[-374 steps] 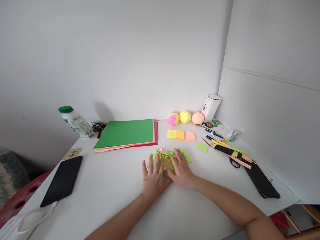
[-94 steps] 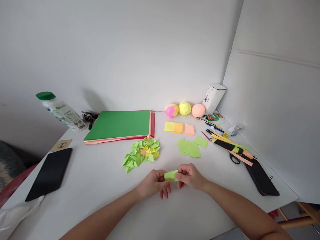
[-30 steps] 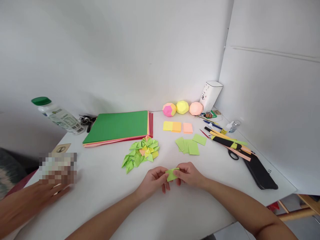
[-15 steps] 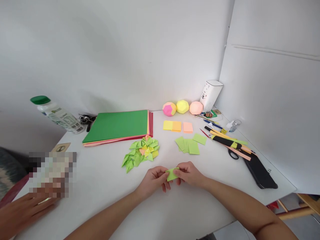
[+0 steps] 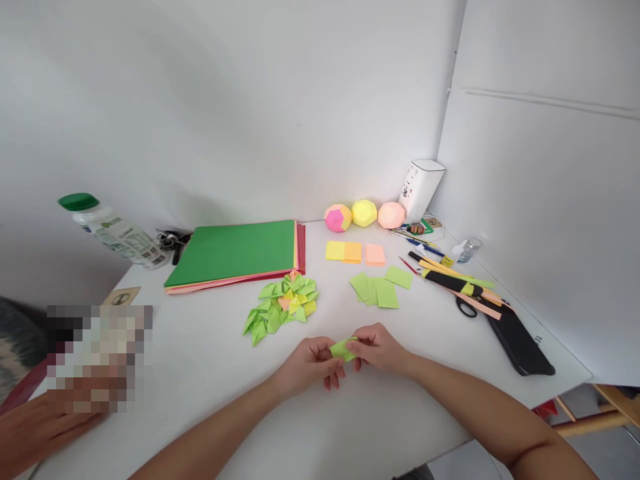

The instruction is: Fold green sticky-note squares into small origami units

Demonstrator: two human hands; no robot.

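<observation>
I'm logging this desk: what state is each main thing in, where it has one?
Left hand: pinching paper
Right hand: pinching paper
Small lime paper rectangle: held by both hands
Mostly lime folded paper pieces: heaped
Lime paper squares: loose, some overlapping
White plastic bottle with green cap: capped
Large coloured paper stack, green on top: lying flat
Three faceted balls: assembled

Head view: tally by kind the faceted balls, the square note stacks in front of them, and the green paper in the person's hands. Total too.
Faceted balls: 3 (multicolour ball, yellow ball, peach ball)
Square note stacks: 3 (yellow stack, orange stack, peach stack)
Green paper held between left hand and right hand: 1
Total: 7
</observation>
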